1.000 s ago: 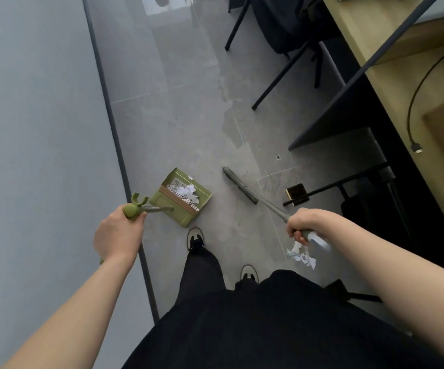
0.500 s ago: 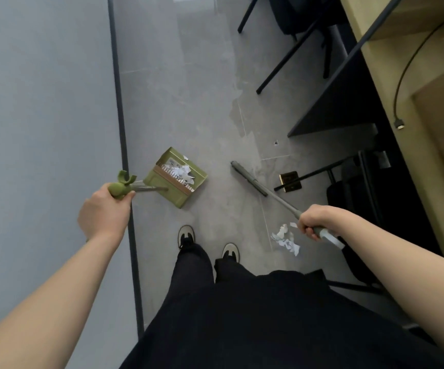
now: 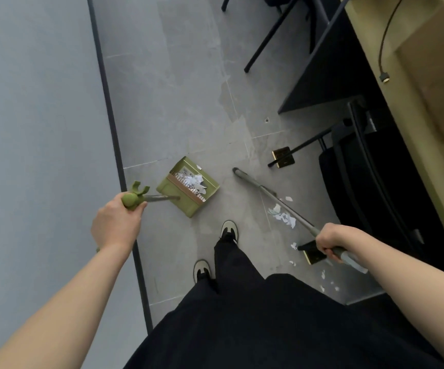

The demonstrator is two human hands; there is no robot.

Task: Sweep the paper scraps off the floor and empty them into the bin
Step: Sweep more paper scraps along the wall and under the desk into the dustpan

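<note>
Done: some paper scraps [image 3: 194,181] already inside green dustpan [image 3: 189,188] on floor, near left
Left: loose scraps [image 3: 284,217] right of broom [image 3: 269,197]; bin not in view
Left hand [image 3: 116,224]: fingers wrapped round dustpan handle [image 3: 135,198]
Right hand [image 3: 334,242]: fingers clamped on broom shaft

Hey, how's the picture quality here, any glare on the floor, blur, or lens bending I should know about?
Head view: soft daylight, with pale glare on the glossy floor tiles; wide-angle bending curves the dark baseboard strip and stretches both forearms; the dustpan, broom and paper scraps are fairly sharp; under the desk it is deep shadow.
</note>
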